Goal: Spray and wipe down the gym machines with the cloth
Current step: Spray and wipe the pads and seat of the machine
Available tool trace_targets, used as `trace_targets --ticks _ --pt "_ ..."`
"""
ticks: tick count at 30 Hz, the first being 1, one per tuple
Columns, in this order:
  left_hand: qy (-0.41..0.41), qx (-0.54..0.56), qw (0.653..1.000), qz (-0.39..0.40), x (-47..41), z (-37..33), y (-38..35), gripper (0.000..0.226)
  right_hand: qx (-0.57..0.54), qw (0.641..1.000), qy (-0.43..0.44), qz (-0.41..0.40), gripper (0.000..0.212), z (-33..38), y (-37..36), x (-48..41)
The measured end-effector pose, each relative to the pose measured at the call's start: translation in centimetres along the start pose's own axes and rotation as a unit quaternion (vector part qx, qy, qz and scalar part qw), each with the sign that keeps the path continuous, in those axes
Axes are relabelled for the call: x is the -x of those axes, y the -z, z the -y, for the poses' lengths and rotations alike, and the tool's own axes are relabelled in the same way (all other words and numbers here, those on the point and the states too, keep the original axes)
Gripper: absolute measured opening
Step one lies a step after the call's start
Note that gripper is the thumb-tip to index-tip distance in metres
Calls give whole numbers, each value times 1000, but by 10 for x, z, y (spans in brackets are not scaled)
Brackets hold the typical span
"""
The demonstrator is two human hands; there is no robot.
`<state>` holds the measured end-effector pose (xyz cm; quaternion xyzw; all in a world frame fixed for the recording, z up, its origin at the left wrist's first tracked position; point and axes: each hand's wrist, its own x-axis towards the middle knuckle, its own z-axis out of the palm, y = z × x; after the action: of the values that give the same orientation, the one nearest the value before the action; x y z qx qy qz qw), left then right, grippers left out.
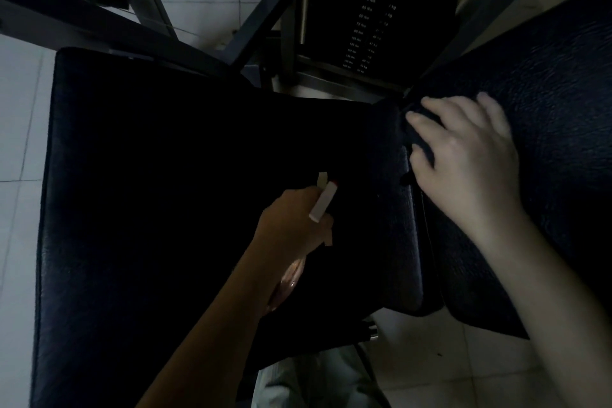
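Observation:
My left hand (294, 219) grips a spray bottle (324, 201) by its neck. Its white head with a red tip points away over the wide dark seat pad (159, 182), and its translucent body lies under my wrist. My right hand (463, 149) lies with spread fingers on a dark cloth (421, 139). It presses the cloth down where the seat pad meets the textured dark back pad (556, 93). The cloth is hard to tell from the padding in the dim light.
A weight stack (374, 26) with printed numbers and steel guide rods stands straight ahead behind the pads. Grey frame bars (261, 16) cross at the upper left. Pale floor tiles (20, 129) show on the left and lower right. My trouser leg (308, 384) is below.

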<state>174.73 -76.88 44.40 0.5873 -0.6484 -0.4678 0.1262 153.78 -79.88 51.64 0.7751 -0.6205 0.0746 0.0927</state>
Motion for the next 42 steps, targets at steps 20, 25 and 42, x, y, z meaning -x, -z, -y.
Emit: trace_targets --ticks 20,25,42 --pt "-34 155 982 -106 8 3 16 33 75 989 58 109 51 35 -53 -4" --pt "-57 142 981 -121 11 7 16 39 197 961 3 194 61 48 -65 -48" --pt "-53 238 957 -156 11 26 24 24 215 937 75 263 61 77 -113 -51"
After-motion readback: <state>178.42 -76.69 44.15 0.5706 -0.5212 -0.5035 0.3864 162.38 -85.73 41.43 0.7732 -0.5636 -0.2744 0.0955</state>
